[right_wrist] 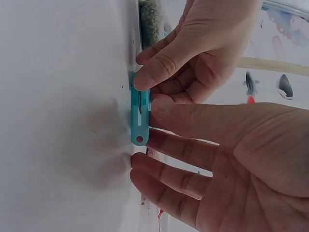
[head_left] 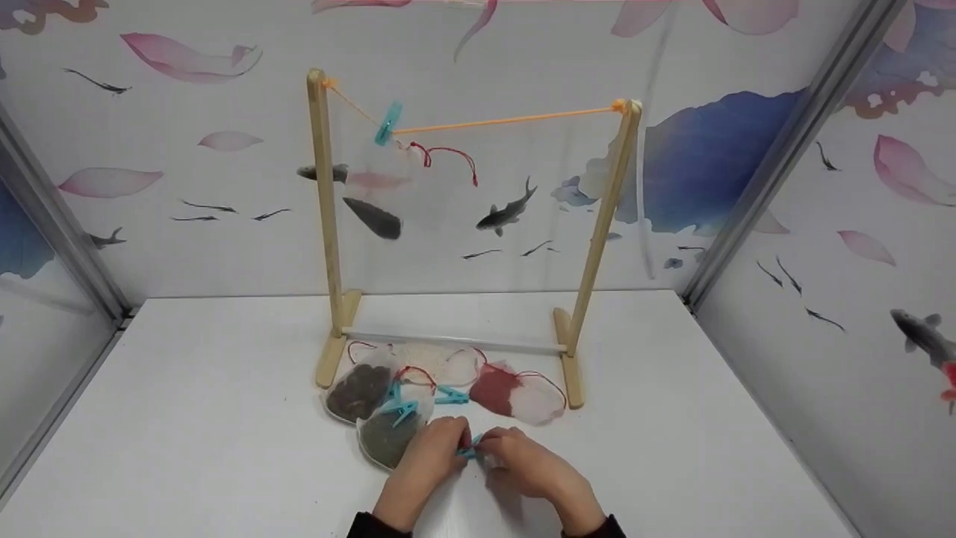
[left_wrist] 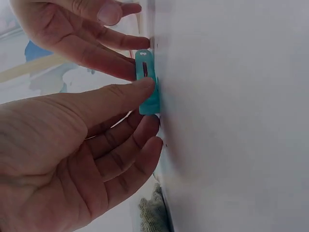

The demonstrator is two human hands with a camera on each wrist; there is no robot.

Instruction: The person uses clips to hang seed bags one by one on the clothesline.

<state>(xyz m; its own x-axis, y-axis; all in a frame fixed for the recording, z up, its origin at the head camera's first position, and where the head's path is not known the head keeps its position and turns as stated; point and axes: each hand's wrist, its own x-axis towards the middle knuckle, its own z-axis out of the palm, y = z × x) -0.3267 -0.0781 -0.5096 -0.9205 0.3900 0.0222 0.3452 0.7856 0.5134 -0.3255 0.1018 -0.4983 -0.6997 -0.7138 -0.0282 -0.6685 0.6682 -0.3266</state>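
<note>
A light-blue clothespin [right_wrist: 140, 118] is low over the white tabletop between the two hands. My left hand [head_left: 433, 459] pinches one end of it, thumb on top, as the left wrist view shows. My right hand [head_left: 534, 465] is beside it with fingers extended; its fingertips touch or nearly touch the clothespin, and the thumb is apart from it. Left of the left hand lies a mesh bag with dark green filling [head_left: 385, 441], with another light-blue clothespin [head_left: 402, 411] on it. A third light-blue clothespin [head_left: 452, 396] lies just beyond the hands.
A wooden frame [head_left: 325, 209] holds an orange cord [head_left: 508, 121]; a clothespin [head_left: 388, 123] on it holds a pale sheer bag with a red drawstring [head_left: 448, 149]. Around its base lie a dark-filled bag [head_left: 358, 392], a red-filled bag [head_left: 493, 388] and a beige-filled bag [head_left: 426, 362].
</note>
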